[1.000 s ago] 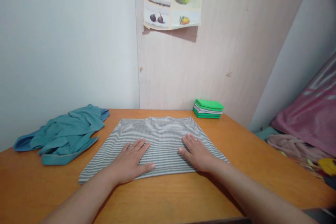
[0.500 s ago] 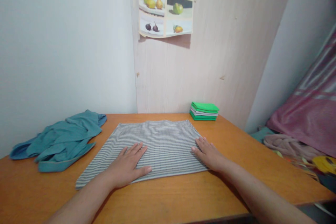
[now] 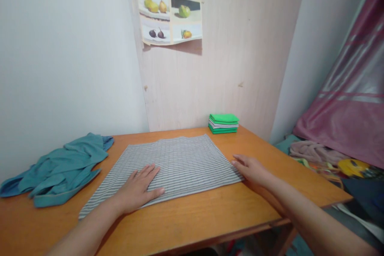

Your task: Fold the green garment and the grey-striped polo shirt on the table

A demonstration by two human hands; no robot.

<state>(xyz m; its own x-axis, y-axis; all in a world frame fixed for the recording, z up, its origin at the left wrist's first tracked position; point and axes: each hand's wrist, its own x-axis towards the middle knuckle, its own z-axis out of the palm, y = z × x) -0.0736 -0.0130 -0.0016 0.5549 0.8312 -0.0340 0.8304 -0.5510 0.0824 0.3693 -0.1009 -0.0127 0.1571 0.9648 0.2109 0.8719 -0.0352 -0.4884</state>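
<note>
A cloth with thin grey and white stripes lies spread on the wooden table. Flat on its left front part rests my left hand, fingers spread and thumb pointing right. My right hand is at the cloth's right edge, near the front right corner, turned partly on its side. Its thumb tip touches or hovers just over the edge, and the fingers reach past it, loosely bent and apart from the thumb. The undersides of those fingers are hidden.
A crumpled teal garment lies on the left of the wooden table. At the back right stands a folded stack of green and white cloths. Beyond the table's right edge are a pink curtain and a yellow item.
My right hand has slid right, off the cloth's surface to its right edge, and turned onto its side. My left hand stays flat on the cloth. The view has swung slightly right.
</note>
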